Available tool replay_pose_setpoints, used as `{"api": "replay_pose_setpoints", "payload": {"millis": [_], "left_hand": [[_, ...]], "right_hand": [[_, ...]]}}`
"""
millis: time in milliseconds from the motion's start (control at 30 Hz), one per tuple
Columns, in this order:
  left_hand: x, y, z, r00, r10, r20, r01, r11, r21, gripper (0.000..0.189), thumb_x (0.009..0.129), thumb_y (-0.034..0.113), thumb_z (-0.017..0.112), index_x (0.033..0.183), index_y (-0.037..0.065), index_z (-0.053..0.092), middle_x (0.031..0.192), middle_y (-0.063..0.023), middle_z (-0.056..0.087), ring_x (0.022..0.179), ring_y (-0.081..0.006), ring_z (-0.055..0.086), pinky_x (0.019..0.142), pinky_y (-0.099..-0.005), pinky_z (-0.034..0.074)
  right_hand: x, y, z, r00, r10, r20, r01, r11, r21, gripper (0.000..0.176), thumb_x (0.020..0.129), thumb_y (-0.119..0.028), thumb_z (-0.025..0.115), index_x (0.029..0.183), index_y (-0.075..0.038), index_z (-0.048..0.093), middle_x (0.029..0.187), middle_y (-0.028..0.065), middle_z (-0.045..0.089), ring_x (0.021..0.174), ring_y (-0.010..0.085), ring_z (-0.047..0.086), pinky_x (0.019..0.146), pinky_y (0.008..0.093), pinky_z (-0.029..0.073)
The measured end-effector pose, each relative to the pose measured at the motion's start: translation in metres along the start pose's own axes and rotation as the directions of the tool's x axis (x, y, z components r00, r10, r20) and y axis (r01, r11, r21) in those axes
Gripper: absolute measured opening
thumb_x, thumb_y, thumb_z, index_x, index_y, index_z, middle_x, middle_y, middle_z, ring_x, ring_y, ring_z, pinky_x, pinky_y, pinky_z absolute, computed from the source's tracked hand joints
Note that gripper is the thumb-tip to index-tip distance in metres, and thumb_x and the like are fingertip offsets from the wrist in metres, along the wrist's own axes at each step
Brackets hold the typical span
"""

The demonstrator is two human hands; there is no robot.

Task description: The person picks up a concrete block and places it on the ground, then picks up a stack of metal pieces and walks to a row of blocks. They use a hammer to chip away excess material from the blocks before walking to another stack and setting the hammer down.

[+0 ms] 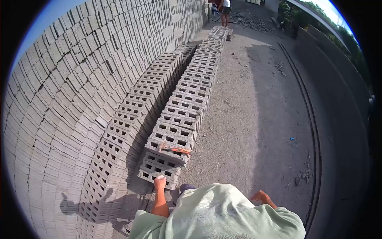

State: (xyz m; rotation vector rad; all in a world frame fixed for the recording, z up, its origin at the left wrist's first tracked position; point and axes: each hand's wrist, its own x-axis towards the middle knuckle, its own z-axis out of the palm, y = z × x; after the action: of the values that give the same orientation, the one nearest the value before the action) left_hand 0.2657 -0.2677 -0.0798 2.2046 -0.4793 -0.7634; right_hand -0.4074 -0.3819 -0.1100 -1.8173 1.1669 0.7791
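My left hand is closed at the near edge of a grey concrete hollow block, the first one in a long row. Its fingers appear curled over the block's rim, though their tips are hidden. An orange-handled hammer lies across the block just beyond. On the other side of my body, my right hand hangs low over the ground, apart from the blocks. Its fingers are too small and shaded to make out.
A second row of hollow blocks runs alongside on the left, below a tall wall of stacked blocks. Another person stands at the row's far end. A dark hose or cable lies along the right, beside a low wall.
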Motion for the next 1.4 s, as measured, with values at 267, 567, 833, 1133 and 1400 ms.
{"api": "replay_pose_setpoints", "payload": {"millis": [267, 567, 833, 1133, 1400], "left_hand": [[0.067, 0.215, 0.156, 0.881, 0.176, 0.439, -0.294, 0.931, 0.216, 0.030, 0.073, 0.020, 0.064, 0.099, 0.005, 0.064, 0.090, -0.0136, 0.067, 0.085, -0.0261, 0.064, 0.076, -0.0333, 0.049], [0.203, 0.243, 0.270, 0.610, -0.127, 0.782, -0.724, 0.314, 0.615, 0.023, 0.072, 0.032, 0.062, 0.085, 0.015, 0.068, 0.087, -0.0064, 0.067, 0.076, -0.0249, 0.064, 0.070, -0.0357, 0.050], [0.298, 0.466, 0.368, 0.818, 0.236, 0.525, -0.511, 0.718, 0.473, 0.027, 0.069, 0.017, 0.069, 0.094, 0.006, 0.066, 0.078, -0.0111, 0.067, 0.069, -0.0195, 0.064, 0.064, -0.0299, 0.049], [0.373, 0.588, 0.518, 0.888, 0.022, 0.459, -0.245, 0.869, 0.431, 0.029, 0.068, 0.025, 0.068, 0.093, 0.010, 0.068, 0.094, -0.0145, 0.066, 0.092, -0.0272, 0.062, 0.080, -0.0347, 0.048], [0.385, 0.662, 0.630, 0.895, -0.020, 0.446, -0.172, 0.906, 0.386, 0.025, 0.070, 0.016, 0.070, 0.092, 0.004, 0.065, 0.073, -0.0078, 0.066, 0.057, -0.0153, 0.062, 0.055, -0.0284, 0.050]], "right_hand": [[-0.003, -0.018, 0.018, 0.892, 0.392, -0.225, -0.051, 0.581, 0.812, 0.032, 0.064, -0.021, 0.077, 0.088, -0.001, 0.068, 0.078, 0.0077, 0.067, 0.068, 0.0164, 0.062, 0.066, 0.0311, 0.050], [0.053, -0.012, -0.231, 0.660, 0.713, -0.236, -0.007, 0.320, 0.947, 0.055, 0.056, -0.018, 0.083, 0.104, 0.000, 0.064, 0.103, 0.0123, 0.064, 0.094, 0.0197, 0.061, 0.081, 0.0309, 0.048], [0.091, -0.006, -0.332, 0.546, 0.838, 0.002, -0.124, 0.078, 0.989, 0.042, 0.055, -0.010, 0.081, 0.094, -0.002, 0.067, 0.091, 0.0099, 0.068, 0.081, 0.0179, 0.064, 0.074, 0.0321, 0.051], [0.218, 0.097, -0.562, 0.597, 0.785, -0.168, 0.001, 0.209, 0.978, 0.021, 0.071, -0.016, 0.071, 0.083, 0.002, 0.068, 0.071, 0.0089, 0.066, 0.063, 0.0151, 0.063, 0.059, 0.0291, 0.051], [0.310, 0.253, -0.902, 0.608, 0.596, -0.525, 0.171, 0.547, 0.819, 0.024, 0.077, -0.019, 0.067, 0.090, 0.001, 0.066, 0.073, 0.0059, 0.064, 0.062, 0.0134, 0.060, 0.058, 0.0261, 0.049]]}}
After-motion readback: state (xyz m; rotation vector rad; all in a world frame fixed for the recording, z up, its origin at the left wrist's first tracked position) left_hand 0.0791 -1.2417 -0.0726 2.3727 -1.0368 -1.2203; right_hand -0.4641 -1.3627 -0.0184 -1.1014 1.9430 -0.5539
